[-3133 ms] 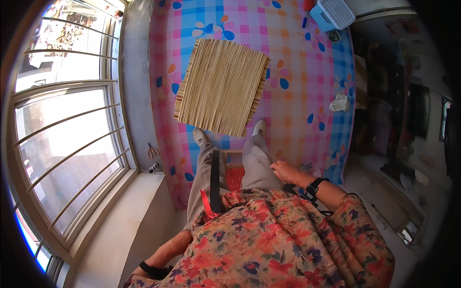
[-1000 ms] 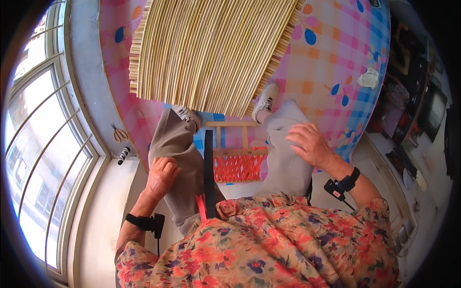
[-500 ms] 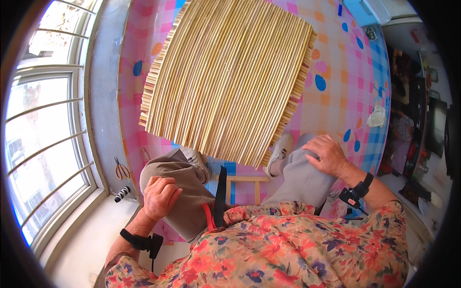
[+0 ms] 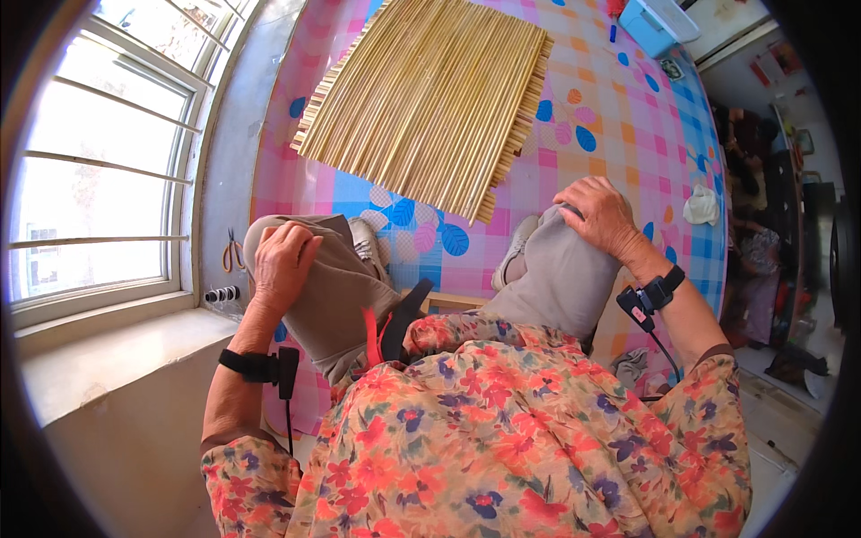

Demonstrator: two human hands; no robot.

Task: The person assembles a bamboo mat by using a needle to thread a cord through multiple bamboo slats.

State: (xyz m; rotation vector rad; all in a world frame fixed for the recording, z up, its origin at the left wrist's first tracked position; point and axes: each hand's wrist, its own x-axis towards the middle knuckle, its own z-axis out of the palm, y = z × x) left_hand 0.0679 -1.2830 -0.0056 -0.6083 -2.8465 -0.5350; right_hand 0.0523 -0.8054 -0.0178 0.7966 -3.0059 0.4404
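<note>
My left hand (image 4: 283,262) rests on my left knee, its fingers laid over the trouser cloth and holding nothing. On the other knee lies my right hand (image 4: 599,215), fingers spread and also free of any object. Beyond my feet a mat of thin yellow-brown sticks (image 4: 426,99) lies on the floor covering, its stick ends uneven along the sides. Neither hand touches it. Black and red straps (image 4: 402,325) hang at my waist. Part of a wooden stool (image 4: 448,300) shows between my legs.
Scissors (image 4: 233,253) and a black-and-white spool (image 4: 221,294) lie on the ledge by the barred window (image 4: 99,179) at left. A checkered, leaf-patterned sheet (image 4: 583,99) covers the floor. Far right are a blue bin (image 4: 655,27), a white bag (image 4: 701,206) and another person (image 4: 758,255).
My view has tilted, so the stick mat sits farther up and appears smaller. My body has leaned back from it. Both hands stay on my knees, the left one shifting slightly forward.
</note>
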